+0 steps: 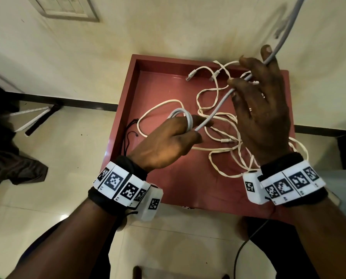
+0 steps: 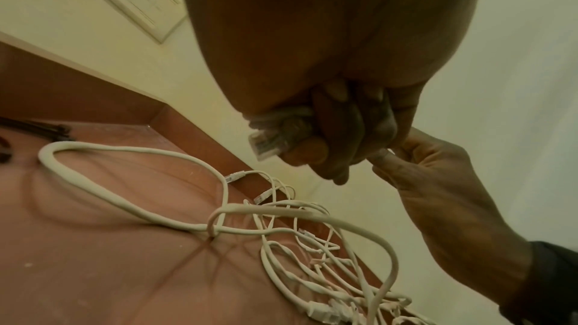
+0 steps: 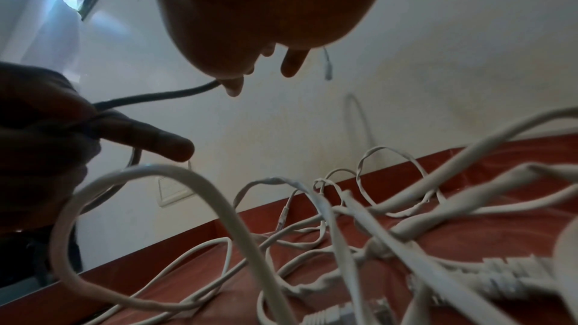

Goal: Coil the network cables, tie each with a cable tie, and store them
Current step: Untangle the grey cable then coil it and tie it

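A: What is the left hand (image 1: 166, 140) doing?

B: It is holding a small coil of grey cable (image 1: 214, 111) wrapped around its fingers, with the forefinger pointing out towards the right. In the left wrist view the curled fingers (image 2: 341, 132) are closing over the coil, and a clear plug (image 2: 266, 143) is sticking out beside them.

A: And the right hand (image 1: 262, 105)?

B: It is raised above the red tray (image 1: 125, 97), gripping the same grey cable between thumb and fingers. The cable is running taut from the left hand up through the right hand and out past the top edge of the head view.

A: Where are the other cables lying?

B: A loose tangle of white cables (image 1: 212, 97) is lying inside the tray, mostly towards its right half, with several plugs (image 1: 191, 75) near the far wall. Black cable ties (image 2: 47, 130) are resting at the tray's left side.

A: What is the tray sitting on?

B: I cannot tell; pale floor tiles (image 1: 71, 150) are showing around it.
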